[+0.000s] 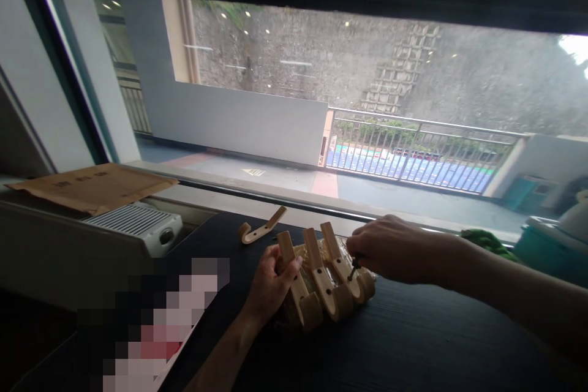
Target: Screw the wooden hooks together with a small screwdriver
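Note:
My left hand [271, 282] is closed around the leftmost bent-wood hook [298, 294], thumb on its front and fingers behind. Next to it lie a middle wooden hook [321, 274] and a right wooden hook [339, 262], with part of another curved end showing at the right. Crinkled clear plastic [344, 248] shows around and between them. Above the right hook, my right hand [390, 248] pinches a thin dark screw [353, 271], its lower end at a hole in that hook. Dark holes show in the other hooks. A single wooden hook [265, 233] lies apart, behind my left hand.
The hooks are on a dark tabletop [436, 331] beside a large window [285, 128]. At left, a brown envelope [92, 187] rests on a light unit with a slatted top [133, 220]. A teal bin [546, 251] and green cloth-like item [487, 242] stand at right.

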### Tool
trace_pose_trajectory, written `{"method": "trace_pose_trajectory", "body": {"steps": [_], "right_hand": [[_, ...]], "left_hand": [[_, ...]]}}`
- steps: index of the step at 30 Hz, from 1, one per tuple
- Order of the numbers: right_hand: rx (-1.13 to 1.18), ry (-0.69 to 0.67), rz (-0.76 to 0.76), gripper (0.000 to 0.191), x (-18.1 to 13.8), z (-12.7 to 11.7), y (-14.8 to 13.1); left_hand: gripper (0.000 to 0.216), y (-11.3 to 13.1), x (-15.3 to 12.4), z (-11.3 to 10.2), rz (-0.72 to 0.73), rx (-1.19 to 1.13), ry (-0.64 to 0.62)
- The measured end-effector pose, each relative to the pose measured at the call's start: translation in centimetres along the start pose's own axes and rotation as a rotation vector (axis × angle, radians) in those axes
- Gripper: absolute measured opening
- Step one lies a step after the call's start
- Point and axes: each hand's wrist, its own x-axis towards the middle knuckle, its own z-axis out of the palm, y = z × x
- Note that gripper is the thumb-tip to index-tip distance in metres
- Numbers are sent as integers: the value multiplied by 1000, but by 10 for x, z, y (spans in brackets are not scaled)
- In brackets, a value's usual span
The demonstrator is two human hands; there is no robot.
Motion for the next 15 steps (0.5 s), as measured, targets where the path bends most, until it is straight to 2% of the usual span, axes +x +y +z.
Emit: {"method": "trace_pose_trajectory", "body": {"steps": [5,11,15], "right_hand": [[56,61,-16,16,2,12,5],[218,60,271,30,1,23,15],[170,55,295,27,-6,18,15]], "left_hand": [[35,1,-1,0,-5,45,-2],[36,4,-2,0,-27,7,24],[37,4,-1,0,-30,4,15]]}}
